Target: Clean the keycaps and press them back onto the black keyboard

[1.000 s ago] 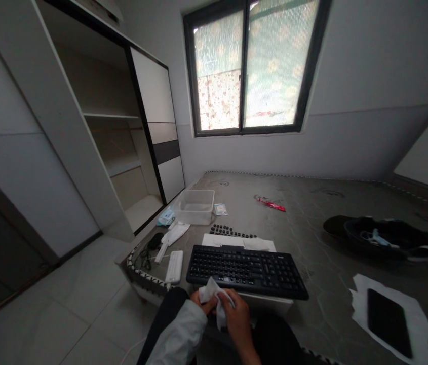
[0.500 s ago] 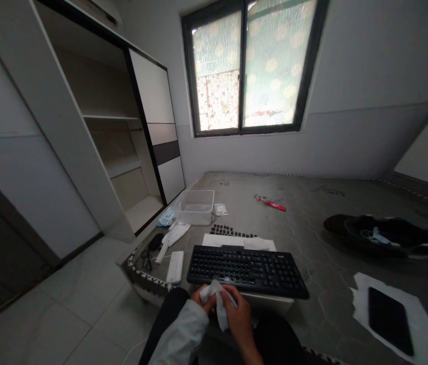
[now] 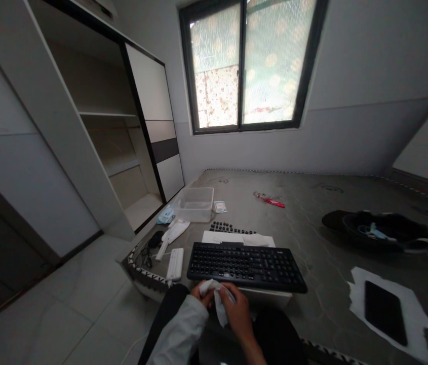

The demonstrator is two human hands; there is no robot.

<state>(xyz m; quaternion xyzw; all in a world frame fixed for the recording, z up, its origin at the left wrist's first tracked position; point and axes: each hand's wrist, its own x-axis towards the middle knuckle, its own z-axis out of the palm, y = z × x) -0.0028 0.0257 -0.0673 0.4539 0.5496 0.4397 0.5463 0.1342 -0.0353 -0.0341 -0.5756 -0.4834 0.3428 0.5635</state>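
Observation:
A crumpled white wipe (image 3: 220,310) is pinched between my two hands, just in front of the keyboard's near edge. My left hand (image 3: 200,293), below a light grey sleeve, has its fingers curled round the upper part of the wipe. From the other side my right hand (image 3: 238,310) grips it too, and a loose end hangs down between them. Close beyond the hands lies a black keyboard (image 3: 244,264), raised on a white box (image 3: 274,298). Small black keycaps (image 3: 226,227) lie in rows behind it. Anything inside the wipe is hidden.
Left of the keyboard are a white power strip (image 3: 176,263), a black mouse (image 3: 156,239) and a clear plastic bin (image 3: 194,205). A red packet (image 3: 272,202) lies farther back. To the right are a black cap (image 3: 381,232) and a dark tablet (image 3: 384,312) on white paper.
Both hands keep hold of the wipe, with only small shifts of the fingers. The whole view has tilted slightly, so things on the right appear a little higher.

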